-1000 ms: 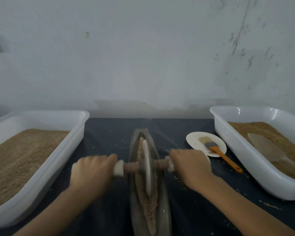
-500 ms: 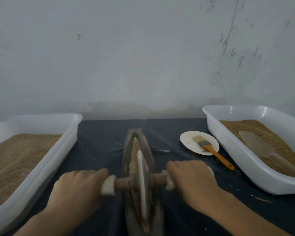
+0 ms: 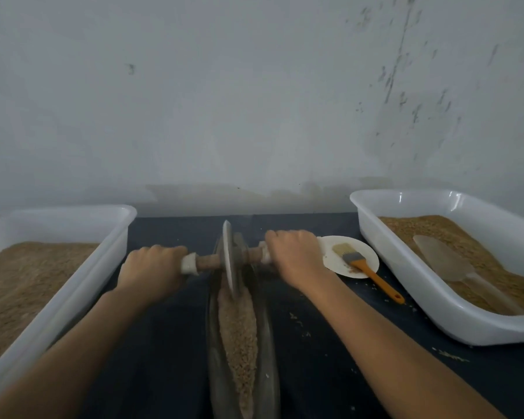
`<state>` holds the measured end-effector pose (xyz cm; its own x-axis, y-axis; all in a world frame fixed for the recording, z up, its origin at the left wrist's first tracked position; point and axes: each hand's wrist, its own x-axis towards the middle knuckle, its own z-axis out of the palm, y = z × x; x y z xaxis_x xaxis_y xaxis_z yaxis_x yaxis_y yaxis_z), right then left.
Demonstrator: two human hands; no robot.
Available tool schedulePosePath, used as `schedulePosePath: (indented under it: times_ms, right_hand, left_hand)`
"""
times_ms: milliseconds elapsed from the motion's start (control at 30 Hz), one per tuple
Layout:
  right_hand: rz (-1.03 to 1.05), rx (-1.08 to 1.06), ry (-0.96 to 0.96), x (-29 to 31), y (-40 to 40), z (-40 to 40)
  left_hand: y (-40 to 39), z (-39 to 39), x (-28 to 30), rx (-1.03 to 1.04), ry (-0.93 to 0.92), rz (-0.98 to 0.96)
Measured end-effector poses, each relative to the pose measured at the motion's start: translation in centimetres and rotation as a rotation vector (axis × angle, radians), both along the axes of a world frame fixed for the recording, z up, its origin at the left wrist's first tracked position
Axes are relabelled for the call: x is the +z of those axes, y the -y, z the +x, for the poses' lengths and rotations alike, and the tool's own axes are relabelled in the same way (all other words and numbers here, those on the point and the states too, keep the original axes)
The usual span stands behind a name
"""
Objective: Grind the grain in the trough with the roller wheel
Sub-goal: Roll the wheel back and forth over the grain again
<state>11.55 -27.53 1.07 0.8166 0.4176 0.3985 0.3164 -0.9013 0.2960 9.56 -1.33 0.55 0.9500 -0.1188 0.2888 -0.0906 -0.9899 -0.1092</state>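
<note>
A narrow boat-shaped metal trough runs away from me down the middle of the dark table. Brown grain fills its near and middle stretch. The roller wheel, a thin pale disc on a wooden axle, stands upright at the far end of the trough. My left hand grips the axle's left handle. My right hand grips the right handle. Both arms stretch forward.
A white bin of grain stands at the left. Another white bin at the right holds grain and a clear scoop. An orange-handled brush lies on a small white plate beside my right hand. Loose grains dot the table.
Both hands have pushed the roller wheel away from me, from the near part of the trough to its far end. The grain behind it now lies uncovered.
</note>
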Motion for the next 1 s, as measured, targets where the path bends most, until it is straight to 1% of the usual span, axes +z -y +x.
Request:
schedulePosePath:
  times_ms: [67,167,200,233,300,333,367,433,467,533,633,733,800,833,900,933,1000]
  right_hand:
    - [0.009,0.011,-0.008,0.3,0.1,-0.8]
    - [0.017,0.055,-0.166,0.0,1.5,-6.1]
    - [0.010,0.068,-0.184,0.0,2.1,-8.3]
    - [-0.002,0.091,-0.171,0.3,2.4,-10.5]
    - [0.010,0.150,-0.117,0.6,3.1,-13.4]
    - [0.014,0.156,-0.114,0.9,3.2,-14.1]
    - [0.001,0.138,-0.145,0.9,3.1,-14.2]
    - [-0.017,0.054,-0.285,0.6,2.7,-12.3]
    - [-0.014,-0.009,-0.324,0.3,2.5,-10.7]
    - [0.065,-0.038,-0.268,-0.7,1.9,-6.8]
    - [0.090,-0.006,-0.130,-1.0,0.7,-1.5]
    - [0.070,-0.011,-0.019,-0.7,-0.3,0.5]
    - [0.060,0.030,-0.002,-0.2,-0.2,-0.8]
    - [0.057,0.064,-0.023,0.1,0.1,-2.1]
    - [0.010,0.111,-0.085,0.3,1.0,-5.9]
    - [-0.024,0.123,-0.097,0.4,1.5,-8.0]
    - [-0.041,0.143,-0.105,0.4,2.2,-11.9]
  left_hand:
    - [0.0,-1.3,-0.3,-0.008,-0.032,0.007]
    - [-0.2,-6.2,-0.6,-0.062,-0.162,-0.001]
    - [-0.4,-8.3,-0.9,-0.068,-0.199,0.006]
    - [-0.4,-10.1,-0.8,-0.077,-0.203,0.022]
    - [-0.3,-12.8,-0.6,-0.121,-0.105,0.074]
    - [-0.2,-13.4,-0.4,-0.124,-0.064,0.075]
    - [-0.2,-13.5,-0.3,-0.110,-0.074,0.075]
    - [0.1,-12.6,-0.5,-0.055,-0.129,0.072]
    - [0.4,-11.4,-0.7,-0.041,-0.116,0.102]
    - [0.6,-8.0,-0.8,-0.004,-0.039,0.160]
    - [0.5,-2.0,-0.4,0.004,0.083,0.151]
    - [0.1,0.8,0.3,0.001,0.049,0.045]
    - [0.1,-0.2,-0.3,-0.002,0.056,0.022]
    - [0.0,-1.5,-0.7,-0.008,0.058,0.013]
    - [-0.3,-5.2,-1.8,-0.037,-0.003,-0.008]
    - [-0.5,-7.6,-2.2,-0.071,-0.038,-0.002]
    - [-0.7,-12.0,-2.1,-0.178,0.009,-0.014]
